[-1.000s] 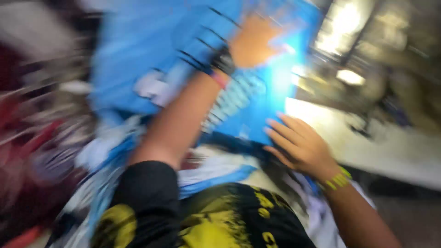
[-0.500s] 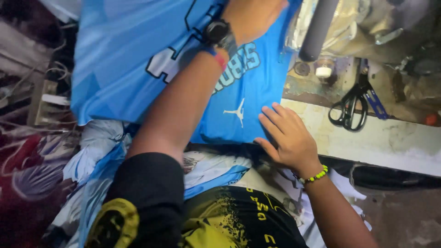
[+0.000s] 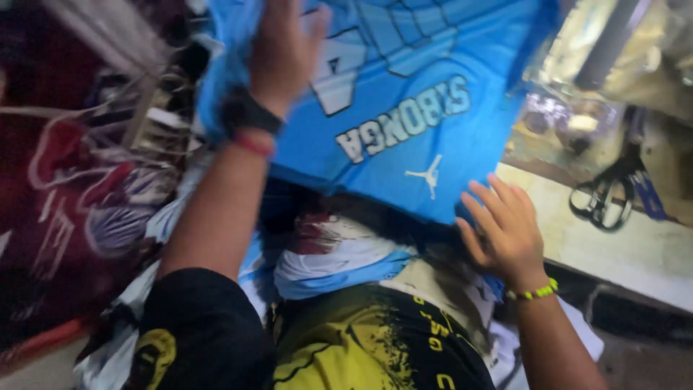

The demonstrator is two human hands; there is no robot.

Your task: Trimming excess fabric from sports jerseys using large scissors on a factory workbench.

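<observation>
A head-worn camera looked down at a person's two bare hands working a bright blue sports jersey (image 3: pixel 404 108) with white lettering and a small white figure printed on it. The jersey was lifted over a heap of other garments, its lower edge hanging near the front edge of a pale worktable (image 3: pixel 635 253).

The left hand (image 3: pixel 285 47), with a black watch (image 3: pixel 249 114) and a thin red band at the wrist, lay pressed on the upper left part of the blue fabric; it was blurred, so whether its fingers gripped the cloth or only rested flat could not be told. The right hand (image 3: pixel 505 227), wearing a green and yellow beaded bracelet (image 3: pixel 533 292), had its fingers spread apart and touched the jersey's lower right corner.

Beneath the jersey lay a white and light blue garment (image 3: pixel 339 271) (bunched in folds), and nearer the camera a black and yellow shirt (image 3: pixel 361 347). On the worktable's right side rested a pair of black-handled scissors (image 3: pixel 603 195). A dark red patterned fabric (image 3: pixel 65 209) filled the left side.
</observation>
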